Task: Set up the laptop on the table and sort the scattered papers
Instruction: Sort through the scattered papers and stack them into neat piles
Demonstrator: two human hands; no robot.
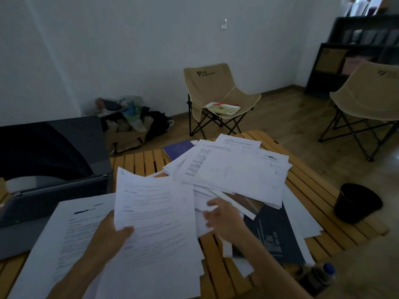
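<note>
**Paper sorting at slatted worktop: both hands engaged**

The left hand (112, 236), lower centre of the frame, holds a sheaf of printed sheets (155, 223), thumb curled over its lower left edge, the sheets raised and tilted above the worktop (313, 190). The right hand (224, 216), just right of centre, reaches into the loose paper heap (235, 169); its fingers curl on the edge of a white sheet there, though blur hides the exact grip. Beneath the left forearm lies a flat printed page (71, 234), partly overlapping the open laptop (51, 165) at the left edge; its screen is dark. A dark booklet (276, 231) lies under the heap at lower right, a purple book (178, 148) at its upper edge. A bottle (317, 277) stands at the lower right. On the floor at right stands a black bin (356, 203). Two beige folding chairs (218, 93) occupy the upper right.
</note>
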